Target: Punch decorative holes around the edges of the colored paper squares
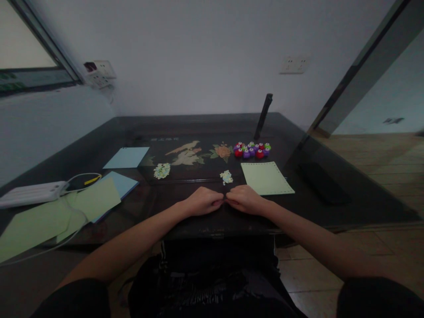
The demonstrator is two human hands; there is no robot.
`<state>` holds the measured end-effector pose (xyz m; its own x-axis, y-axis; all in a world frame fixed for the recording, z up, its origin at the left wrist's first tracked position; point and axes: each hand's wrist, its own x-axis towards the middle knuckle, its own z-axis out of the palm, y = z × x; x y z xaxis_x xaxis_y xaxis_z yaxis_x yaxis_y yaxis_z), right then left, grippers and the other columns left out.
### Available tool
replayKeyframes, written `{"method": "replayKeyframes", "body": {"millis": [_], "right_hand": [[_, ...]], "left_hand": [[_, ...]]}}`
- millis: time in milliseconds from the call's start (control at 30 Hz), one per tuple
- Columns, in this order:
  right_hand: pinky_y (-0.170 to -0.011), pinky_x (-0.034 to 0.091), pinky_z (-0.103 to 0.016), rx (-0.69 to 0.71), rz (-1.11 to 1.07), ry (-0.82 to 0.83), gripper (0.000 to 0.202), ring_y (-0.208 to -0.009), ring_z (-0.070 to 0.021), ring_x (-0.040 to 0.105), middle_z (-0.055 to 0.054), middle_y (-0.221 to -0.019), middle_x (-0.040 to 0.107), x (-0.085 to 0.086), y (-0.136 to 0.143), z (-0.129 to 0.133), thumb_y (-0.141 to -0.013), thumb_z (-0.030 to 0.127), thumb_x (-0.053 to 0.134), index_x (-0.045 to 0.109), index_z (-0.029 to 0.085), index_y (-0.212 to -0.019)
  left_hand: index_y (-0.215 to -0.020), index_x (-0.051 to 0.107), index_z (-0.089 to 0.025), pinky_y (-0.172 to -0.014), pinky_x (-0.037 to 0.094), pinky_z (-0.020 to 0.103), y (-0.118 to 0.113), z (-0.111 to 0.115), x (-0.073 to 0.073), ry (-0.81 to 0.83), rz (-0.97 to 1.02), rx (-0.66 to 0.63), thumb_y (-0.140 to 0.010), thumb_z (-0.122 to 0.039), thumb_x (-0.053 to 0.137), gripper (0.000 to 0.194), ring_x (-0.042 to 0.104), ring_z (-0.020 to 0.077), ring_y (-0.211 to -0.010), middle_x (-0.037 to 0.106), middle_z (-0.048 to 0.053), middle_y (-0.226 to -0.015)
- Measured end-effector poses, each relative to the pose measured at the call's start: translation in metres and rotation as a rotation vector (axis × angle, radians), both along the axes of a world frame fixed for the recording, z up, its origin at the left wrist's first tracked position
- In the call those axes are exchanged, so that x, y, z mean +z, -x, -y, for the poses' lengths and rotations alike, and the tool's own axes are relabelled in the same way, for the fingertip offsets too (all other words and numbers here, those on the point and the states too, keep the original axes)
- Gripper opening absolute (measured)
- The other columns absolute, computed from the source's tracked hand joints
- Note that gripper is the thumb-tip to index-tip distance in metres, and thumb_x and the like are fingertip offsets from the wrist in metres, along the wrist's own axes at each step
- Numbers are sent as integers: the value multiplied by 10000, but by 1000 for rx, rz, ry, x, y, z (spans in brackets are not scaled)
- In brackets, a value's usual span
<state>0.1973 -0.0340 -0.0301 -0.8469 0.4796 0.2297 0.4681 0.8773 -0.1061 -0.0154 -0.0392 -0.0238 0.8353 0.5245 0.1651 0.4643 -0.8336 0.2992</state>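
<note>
Where the forearms converged at the near side of the table (pixel 205 118), the left hand (pixel 203 202) and the right hand (pixel 245 199) rested just beside each other. The fingers of both were curled into loose fists, with no parting at the tips and nothing visible in their hold. This posture was best read as repose, the tabletop apparently bearing the weight of the hands.

Directly beyond the space between the fists, near them but touching neither, lay the small floral cluster (pixel 226 177); the light was too dim to tell whether it comprised loose pieces or a single cut-out. The pale green sheet (pixel 267 178), marked along its edges, lay flat just past the right hand, a position that presumably left it within easy reach. The larger floral cluster (pixel 162 171) lay beyond and to the left of the left hand, well apart from its smaller counterpart.

Behind the sheet, the red, purple and green beads (pixel 252 150), each bearing an eye-like spot, were massed together, probably so that none strayed. Past them a dark rod (pixel 263 117) stood tilted before the wall.

On the far left, overlapping green papers (pixel 96 198) lay beside a white device (pixel 33 194), whose cable crossed them; on the right, a dark flat object (pixel 321 183) lay beyond the right forearm.
</note>
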Motion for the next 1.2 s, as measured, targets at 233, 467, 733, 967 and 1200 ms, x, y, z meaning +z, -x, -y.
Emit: {"method": "replayKeyframes", "body": {"millis": [233, 467, 733, 967, 1200], "right_hand": [[-565, 213, -270, -25, 7, -2, 226, -563, -125, 388, -2, -619, 501, -1, -3, -2, -895, 238, 430, 485, 177, -685], [-563, 217, -261, -23, -8, 29, 225, -574, -120, 404, 3, -616, 498, 11, -5, 2, -889, 273, 444, 474, 179, -687], [-551, 246, -264, 88, 42, -1, 214, -541, -115, 466, -8, -605, 577, 11, -1, 9, -866, 278, 456, 557, 174, -709], [-550, 281, -257, 88, 74, 15, 258, -544, -118, 526, -28, -617, 641, 7, 2, 10, -873, 272, 446, 614, 168, -707], [-540, 289, -240, 70, 91, 45, 217, -526, -106, 527, -28, -642, 668, 9, 0, 10, -843, 243, 483, 621, 164, -697]], "left_hand": [[-691, 425, -187, -522, 272, 205, 1, -1, 4, 113, 1, 69, -838, -216, 443, 151, 432, 90, -526, 439, -52, -567], [-744, 458, -181, -528, 285, 203, 3, -4, 4, 235, 129, 140, -838, -284, 491, 143, 400, 83, -527, 421, -64, -579], [-831, 532, -158, -691, 432, 261, -10, -10, 17, 569, 530, 236, -862, -387, 469, 240, 514, 125, -713, 559, 8, -756], [-943, 531, -193, -905, 422, 327, -81, -41, 13, 958, 1114, 425, -830, -281, 430, 176, 556, 179, -1051, 594, 85, -1105], [-1075, 481, -192, -1025, 320, 304, -145, -83, -27, 871, 1489, 709, -844, -294, 404, 263, 474, 149, -1184, 518, 71, -1253]]}}
